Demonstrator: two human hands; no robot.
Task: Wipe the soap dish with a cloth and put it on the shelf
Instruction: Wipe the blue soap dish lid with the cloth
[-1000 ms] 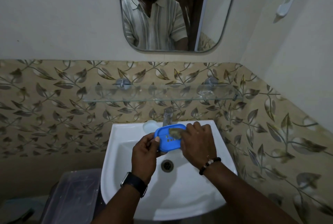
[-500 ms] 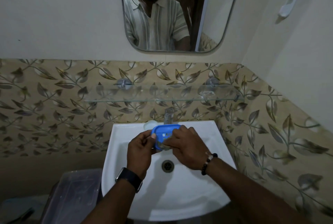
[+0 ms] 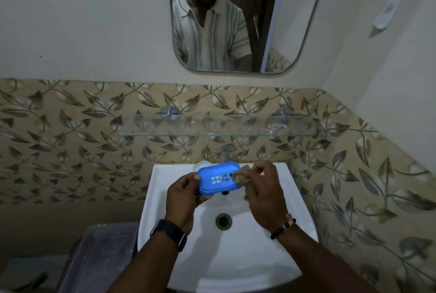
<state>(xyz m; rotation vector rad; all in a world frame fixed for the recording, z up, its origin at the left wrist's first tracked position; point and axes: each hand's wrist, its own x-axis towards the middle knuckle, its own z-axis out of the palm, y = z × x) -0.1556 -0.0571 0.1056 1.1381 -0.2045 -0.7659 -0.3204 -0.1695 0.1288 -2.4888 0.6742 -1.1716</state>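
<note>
The left hand (image 3: pixel 182 194) grips the blue soap dish (image 3: pixel 217 180) by its left end, thumb on the upper rim and fingers curled beneath. The right hand (image 3: pixel 264 196) pinches a small wad of drab cloth (image 3: pixel 240 178) between thumb and fingertips and holds it against the right end of the dish, at the edge of the slotted floor. The dish is in the air over the white sink (image 3: pixel 259 257), above the drain (image 3: pixel 223 221) and just in front of the tap (image 3: pixel 226 152), tilted so that its inner face looks up towards the person. Step in hand, by my reading: the wipe. The cloth touches one end only, so the slotted floor and the left end are probably yet to be covered. The next move calls for the cloth to be drawn across the floor and round the rim while the left hand keeps the dish from twisting. Placement has not begun. The glass shelf (image 3: pixel 224 128) hangs on the tiled wall directly above the tap, well above the dish. Reaching it calls for a lift that clears the tap, then a level, gentle set-down (glass gives a hard plastic base little grip). Something clear lies near the right-hand bracket of the shelf. I cannot tell what it is, so the middle or left span looks the safer landing place.
</note>
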